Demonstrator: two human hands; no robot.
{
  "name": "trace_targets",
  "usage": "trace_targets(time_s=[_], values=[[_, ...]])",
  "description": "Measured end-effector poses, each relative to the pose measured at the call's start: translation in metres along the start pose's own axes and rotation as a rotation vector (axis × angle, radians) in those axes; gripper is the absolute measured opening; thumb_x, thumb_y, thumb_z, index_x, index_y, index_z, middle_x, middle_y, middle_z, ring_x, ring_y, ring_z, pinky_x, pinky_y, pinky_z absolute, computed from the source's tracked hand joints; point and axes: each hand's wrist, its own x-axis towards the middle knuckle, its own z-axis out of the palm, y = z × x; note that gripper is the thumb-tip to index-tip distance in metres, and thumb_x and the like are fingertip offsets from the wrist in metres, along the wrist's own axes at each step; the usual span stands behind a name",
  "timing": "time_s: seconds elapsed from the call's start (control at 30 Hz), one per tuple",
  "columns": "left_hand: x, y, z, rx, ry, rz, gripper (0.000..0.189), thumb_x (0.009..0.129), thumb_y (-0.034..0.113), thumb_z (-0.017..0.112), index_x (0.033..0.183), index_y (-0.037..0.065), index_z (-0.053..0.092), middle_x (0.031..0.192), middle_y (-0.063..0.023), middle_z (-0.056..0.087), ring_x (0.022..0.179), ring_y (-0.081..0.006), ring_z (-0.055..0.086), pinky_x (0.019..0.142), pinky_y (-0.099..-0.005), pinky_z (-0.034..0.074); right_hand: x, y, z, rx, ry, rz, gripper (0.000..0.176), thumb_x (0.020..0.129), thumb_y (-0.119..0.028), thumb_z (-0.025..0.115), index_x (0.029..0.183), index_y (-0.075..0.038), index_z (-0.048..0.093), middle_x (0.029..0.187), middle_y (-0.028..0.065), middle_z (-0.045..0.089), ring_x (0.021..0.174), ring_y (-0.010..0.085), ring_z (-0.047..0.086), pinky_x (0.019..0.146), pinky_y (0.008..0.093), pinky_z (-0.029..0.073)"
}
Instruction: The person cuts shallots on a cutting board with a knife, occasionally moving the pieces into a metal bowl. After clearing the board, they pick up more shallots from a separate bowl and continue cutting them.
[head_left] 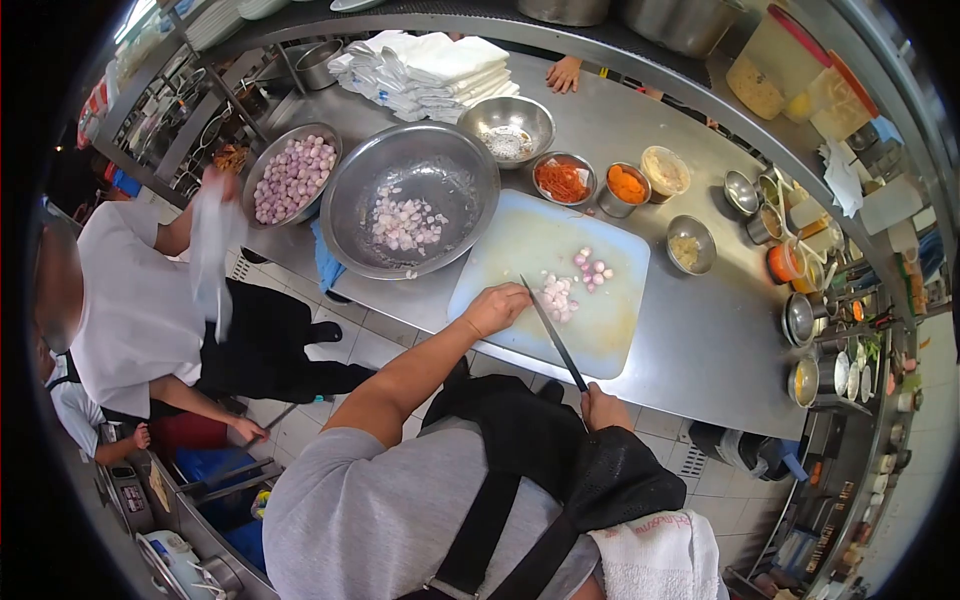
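Note:
A long kitchen knife [558, 338] lies slantwise over the near part of the white cutting board [480, 262], and my right hand [605, 408] is closed around its handle. My left hand [500, 307] is above the board's left part, fingers pinched together beside the knife tip; what they hold, if anything, is hidden. Close to the blade lies a pile of cut shallots [558, 299]. Several whole peeled shallots [592, 269] are just beyond it. Left of the board, a wide steel bowl [345, 235] contains more cut shallots [405, 222].
Another bowl of shallots [295, 180] stands at left, near a person in white [140, 300] holding a pale plastic bag [208, 250]. Behind the board are containers of shredded orange food [562, 180] and orange paste [626, 186]. Folded white cloths [430, 65] are stacked at the back.

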Motion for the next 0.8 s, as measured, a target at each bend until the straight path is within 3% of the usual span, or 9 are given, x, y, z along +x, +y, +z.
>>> trace_targets(time_s=[0.2, 0.27, 0.4, 0.5, 0.6, 0.67, 0.73, 0.8], values=[[0.003, 0.005, -0.002, -0.001, 0.012, 0.023, 0.013, 0.088, 0.002, 0.077, 0.1, 0.006, 0.076, 0.107, -0.0106, 0.076, 0.098, -0.0321, 0.074, 0.086, -0.0427, 0.062, 0.045, 0.002, 0.041, 0.107, 0.058, -0.077, 0.029, 0.108, -0.031, 0.056, 0.116, -0.003, 0.063, 0.089, 0.031, 0.073, 0.086, 0.0538, 0.07, 0.078, 0.0646, 0.055], [0.001, 0.011, -0.004, -0.032, 0.003, -0.026, 0.009, 0.094, 0.006, 0.07, 0.101, 0.004, 0.075, 0.109, -0.0125, 0.075, 0.101, -0.0343, 0.073, 0.087, -0.0449, 0.061, 0.057, -0.005, 0.036, 0.143, 0.114, -0.128, 0.031, 0.109, -0.03, 0.056, 0.116, -0.001, 0.063, 0.089, 0.032, 0.072, 0.085, 0.055, 0.07, 0.079, 0.0649, 0.054], [-0.015, 0.019, 0.005, -0.067, 0.006, -0.075, 0.029, 0.091, 0.001, 0.065, 0.119, 0.003, 0.073, 0.116, -0.0205, 0.071, 0.11, -0.0422, 0.067, 0.098, -0.0486, 0.056, 0.052, -0.005, 0.014, 0.15, 0.047, -0.153, 0.032, 0.109, -0.031, 0.054, 0.122, -0.003, 0.06, 0.09, 0.0334, 0.073, 0.086, 0.0558, 0.07, 0.08, 0.0664, 0.054], [-0.029, 0.026, 0.015, 0.041, -0.036, -0.064, 0.038, 0.09, 0.001, 0.064, 0.127, 0.004, 0.073, 0.126, -0.0191, 0.07, 0.123, -0.0403, 0.064, 0.11, -0.0487, 0.052, 0.029, 0.007, -0.01, 0.28, 0.132, -0.101, 0.044, 0.104, -0.037, 0.065, 0.138, -0.011, 0.058, 0.091, 0.0291, 0.075, 0.087, 0.0528, 0.072, 0.08, 0.0616, 0.057], [-0.019, 0.048, 0.006, 0.055, -0.035, -0.063, 0.035, 0.089, -0.001, 0.066, 0.122, 0.005, 0.075, 0.128, -0.0164, 0.069, 0.124, -0.0385, 0.063, 0.109, -0.0478, 0.052, 0.005, 0.013, -0.038, 0.309, 0.206, -0.071, 0.049, 0.099, -0.033, 0.073, 0.14, -0.013, 0.057, 0.094, 0.0253, 0.076, 0.092, 0.0487, 0.074, 0.083, 0.057, 0.058], [-0.017, 0.058, 0.007, -0.054, 0.098, -0.156, 0.033, 0.087, -0.002, 0.07, 0.119, 0.006, 0.075, 0.129, -0.0156, 0.069, 0.123, -0.0382, 0.063, 0.108, -0.0475, 0.052, -0.004, 0.02, -0.045, 0.318, 0.247, -0.027, 0.055, 0.095, -0.031, 0.079, 0.141, -0.014, 0.056, 0.101, 0.0238, 0.076, 0.098, 0.0469, 0.073, 0.087, 0.0546, 0.058], [0.002, 0.083, 0.001, -0.01, 0.126, -0.117, 0.032, 0.087, -0.001, 0.073, 0.118, 0.007, 0.074, 0.129, -0.0152, 0.069, 0.123, -0.0372, 0.064, 0.108, -0.0484, 0.052, -0.003, 0.028, -0.046, 0.348, 0.258, -0.015, 0.059, 0.09, -0.028, 0.084, 0.14, -0.014, 0.056, 0.108, 0.0224, 0.075, 0.103, 0.045, 0.073, 0.089, 0.0529, 0.057], [0.017, 0.107, 0.006, -0.06, 0.064, 0.087, 0.03, 0.091, 0.003, 0.074, 0.121, 0.006, 0.073, 0.134, -0.016, 0.068, 0.127, -0.0372, 0.063, 0.11, -0.0492, 0.051, 0.003, 0.038, -0.039, 0.304, 0.257, -0.016, 0.059, 0.089, -0.028, 0.084, 0.139, -0.014, 0.056, 0.113, 0.0212, 0.075, 0.106, 0.0425, 0.073, 0.089, 0.0514, 0.057]])
